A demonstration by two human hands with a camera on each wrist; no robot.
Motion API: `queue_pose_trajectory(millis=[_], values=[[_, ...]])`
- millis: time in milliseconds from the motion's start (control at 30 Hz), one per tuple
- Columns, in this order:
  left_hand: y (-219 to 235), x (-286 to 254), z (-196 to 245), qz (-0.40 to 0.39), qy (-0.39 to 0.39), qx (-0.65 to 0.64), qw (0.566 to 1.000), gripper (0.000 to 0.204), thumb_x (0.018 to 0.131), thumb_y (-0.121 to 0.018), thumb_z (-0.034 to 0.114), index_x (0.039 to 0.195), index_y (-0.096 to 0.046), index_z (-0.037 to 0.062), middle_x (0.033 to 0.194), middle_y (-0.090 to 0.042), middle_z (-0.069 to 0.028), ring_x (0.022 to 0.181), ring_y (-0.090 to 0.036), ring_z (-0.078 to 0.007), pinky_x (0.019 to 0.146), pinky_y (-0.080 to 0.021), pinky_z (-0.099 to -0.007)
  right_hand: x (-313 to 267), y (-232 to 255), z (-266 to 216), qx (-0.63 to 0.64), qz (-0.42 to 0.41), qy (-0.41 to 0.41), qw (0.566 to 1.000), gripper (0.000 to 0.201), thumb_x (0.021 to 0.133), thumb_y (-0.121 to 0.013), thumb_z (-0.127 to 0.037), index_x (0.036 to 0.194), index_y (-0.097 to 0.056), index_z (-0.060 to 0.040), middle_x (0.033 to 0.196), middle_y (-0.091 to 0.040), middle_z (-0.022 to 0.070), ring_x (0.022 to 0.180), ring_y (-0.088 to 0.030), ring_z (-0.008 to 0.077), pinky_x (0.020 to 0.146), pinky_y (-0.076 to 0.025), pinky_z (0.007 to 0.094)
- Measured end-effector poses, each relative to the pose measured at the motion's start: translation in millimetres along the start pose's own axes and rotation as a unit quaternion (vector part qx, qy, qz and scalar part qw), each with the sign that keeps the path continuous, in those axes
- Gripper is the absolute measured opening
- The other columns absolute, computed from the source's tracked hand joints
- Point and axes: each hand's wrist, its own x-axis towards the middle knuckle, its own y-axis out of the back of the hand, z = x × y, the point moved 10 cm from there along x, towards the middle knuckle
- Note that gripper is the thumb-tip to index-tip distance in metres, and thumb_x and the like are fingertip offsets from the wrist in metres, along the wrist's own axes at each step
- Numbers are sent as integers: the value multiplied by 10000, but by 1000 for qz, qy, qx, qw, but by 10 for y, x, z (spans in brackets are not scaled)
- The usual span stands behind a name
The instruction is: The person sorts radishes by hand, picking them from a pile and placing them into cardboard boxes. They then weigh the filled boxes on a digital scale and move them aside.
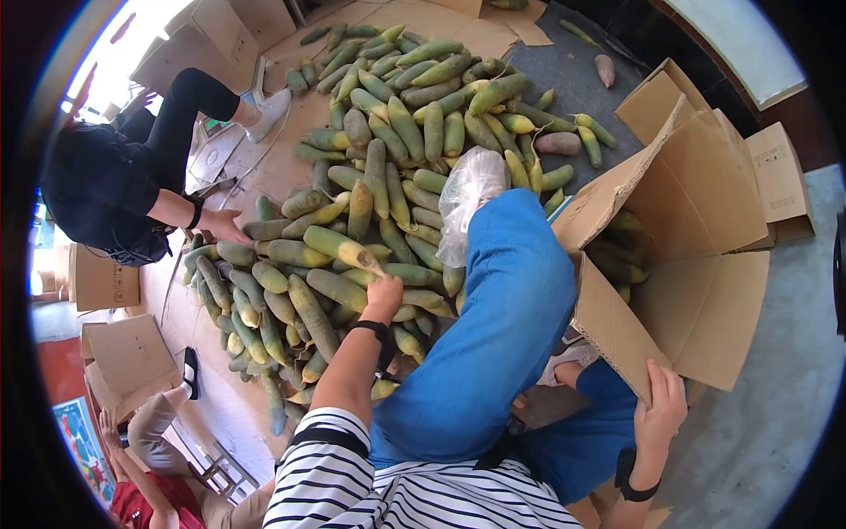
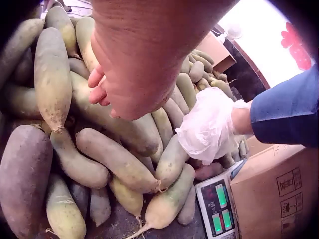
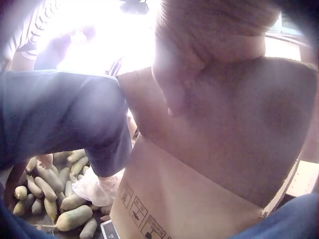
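Long green radishes lie in a big heap on the floor. In the head view my left hand (image 1: 383,298) grips the narrow yellowish end of one green radish (image 1: 339,249) on top of the heap. From the left wrist, curled fingertips (image 2: 98,92) show over a long radish (image 2: 112,122), the rest hidden by the hand (image 2: 144,59). My right hand (image 1: 661,407) grips the edge of a flap of the open cardboard box (image 1: 696,185), fingers on its outer face. More radishes (image 1: 617,256) are inside. In the right wrist view the hand (image 3: 209,55) lies against the flap (image 3: 234,129).
A plastic bag (image 1: 471,198) covers a foot on the heap, beside my bent leg (image 1: 511,291). A scale (image 2: 218,209) with a lit display stands against the box. Another person's hand (image 1: 225,227) touches the heap's left side. More boxes (image 1: 132,353) and a seated person are at left.
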Motion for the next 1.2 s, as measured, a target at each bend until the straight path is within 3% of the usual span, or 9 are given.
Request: queue_pose_trajectory(millis=[100,200,333,533,600,767,1000,1067,1200], values=[[328,-19,-121,34,47,-124,991,158,903,-516,164,952,-627,62,900,-652,-177,820,-670,-344,737,-535,-458,-6,-13,-8,1,5,2,1000,488,681,-633,57,1161,-636,-33,1030,-615,125,944,-593,334,806,-486,399],[1304,-313,-273,220,36,-273,936,252,981,-456,257,886,-583,62,840,-635,-215,749,-634,-382,677,-510,-477,-17,-13,-20,11,5,-5,1000,455,702,-626,58,1150,-638,-23,1035,-616,144,957,-593,345,831,-482,403],[1556,-884,-1092,270,100,-646,707,344,1034,-446,337,995,-612,38,886,-677,-80,824,-670,-180,755,-518,-305,-48,-14,0,25,3,-3,1000,437,719,-622,71,1149,-631,-13,1048,-614,160,975,-593,355,856,-478,404],[954,-1790,-1530,261,205,-773,541,345,1035,-430,327,1008,-594,25,947,-686,-120,840,-682,-223,723,-517,-303,-96,-6,-45,-1,26,19,999,482,692,-644,69,1162,-632,-36,1038,-612,127,957,-598,333,821,-488,405],[241,-1898,-1670,214,278,-837,421,340,1037,-415,320,1037,-571,18,962,-681,-136,844,-684,-240,722,-527,-319,-76,-17,-53,3,28,26,999,474,698,-643,69,1160,-632,-36,1039,-613,125,961,-600,331,823,-489,403],[-927,-2128,-1875,161,389,-818,392,348,1022,-423,349,1051,-548,26,976,-664,-137,833,-681,-260,693,-539,-356,-112,-42,16,-4,22,18,1000,464,712,-640,68,1163,-632,-40,1045,-617,117,966,-605,325,829,-490,397],[-1134,-2136,-1691,117,389,-845,349,352,1029,-394,356,1073,-540,39,934,-655,-117,838,-667,-260,691,-534,-358,-92,-52,5,2,17,9,1000,474,718,-633,77,1176,-637,-43,1068,-627,123,982,-611,324,845,-491,394],[-1172,-2102,-1704,105,393,-835,371,338,990,-491,327,1125,-534,21,1133,-605,-175,995,-615,-306,785,-513,-421,-67,-69,12,-3,7,5,1000,472,719,-624,83,1175,-637,-40,1076,-634,126,980,-617,319,843,-493,393],[-1157,-2142,-1737,114,438,-787,418,373,958,-545,317,1143,-517,-6,1162,-581,-196,965,-636,-308,754,-524,-412,-63,-37,-20,-1,23,13,1000,456,722,-627,81,1163,-639,-37,1060,-639,124,949,-627,320,830,-498,391]])
